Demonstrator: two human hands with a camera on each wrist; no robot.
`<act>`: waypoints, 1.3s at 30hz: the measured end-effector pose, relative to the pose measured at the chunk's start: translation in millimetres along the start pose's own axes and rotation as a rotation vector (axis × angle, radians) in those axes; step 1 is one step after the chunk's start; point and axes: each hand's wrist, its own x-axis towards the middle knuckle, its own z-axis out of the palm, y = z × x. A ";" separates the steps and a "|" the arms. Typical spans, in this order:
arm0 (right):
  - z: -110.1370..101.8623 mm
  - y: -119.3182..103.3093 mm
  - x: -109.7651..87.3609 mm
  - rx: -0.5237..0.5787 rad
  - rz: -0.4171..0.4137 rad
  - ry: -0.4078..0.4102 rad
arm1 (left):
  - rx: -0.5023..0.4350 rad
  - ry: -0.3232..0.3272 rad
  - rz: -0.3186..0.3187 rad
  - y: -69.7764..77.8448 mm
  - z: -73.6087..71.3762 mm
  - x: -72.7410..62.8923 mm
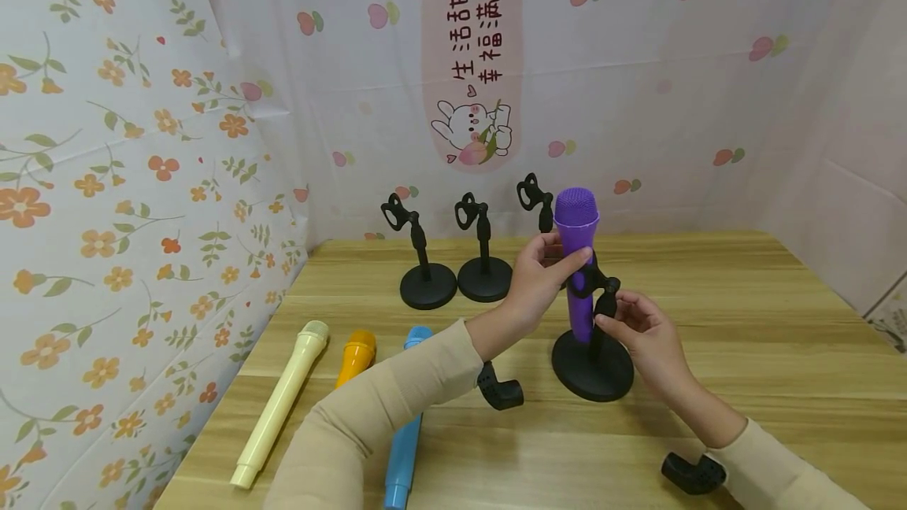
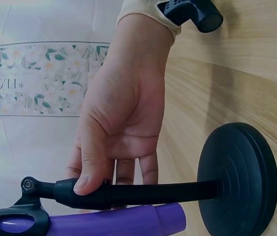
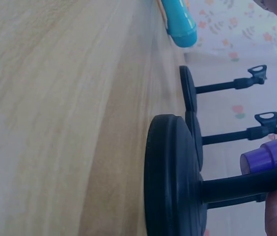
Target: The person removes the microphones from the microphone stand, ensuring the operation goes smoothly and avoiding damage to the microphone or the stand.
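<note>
A purple microphone (image 1: 577,236) stands upright, slightly tilted, within the clip of a black desktop microphone stand (image 1: 592,368). My left hand (image 1: 530,282) grips the microphone's upper body, thumb across its front near the clip. My right hand (image 1: 653,343) pinches the stand's pole just below the clip joint, with the thumb in front. In the left wrist view that same right hand (image 2: 124,113) has its thumb on the pole's thick collar (image 2: 82,194), and the microphone's tail (image 2: 170,219) runs alongside the pole. The stand's round base (image 3: 170,172) rests on the table.
Two black stands (image 1: 428,286) with clips stand at the back, and a third stand (image 1: 534,194) is partly hidden behind my left hand. Left on the wooden table (image 1: 744,321) lie cream (image 1: 283,400), orange (image 1: 357,352) and blue microphones (image 1: 404,455); my left sleeve partly covers the last two.
</note>
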 end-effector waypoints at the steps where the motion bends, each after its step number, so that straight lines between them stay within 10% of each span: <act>1: -0.2 -0.3 0.1 -0.009 -0.005 -0.002 | -0.001 0.005 -0.002 0.2 0.5 0.0; 39: -3.9 -1.7 9.4 -0.145 -0.210 -0.056 | 0.074 0.076 0.031 0.6 4.4 -0.9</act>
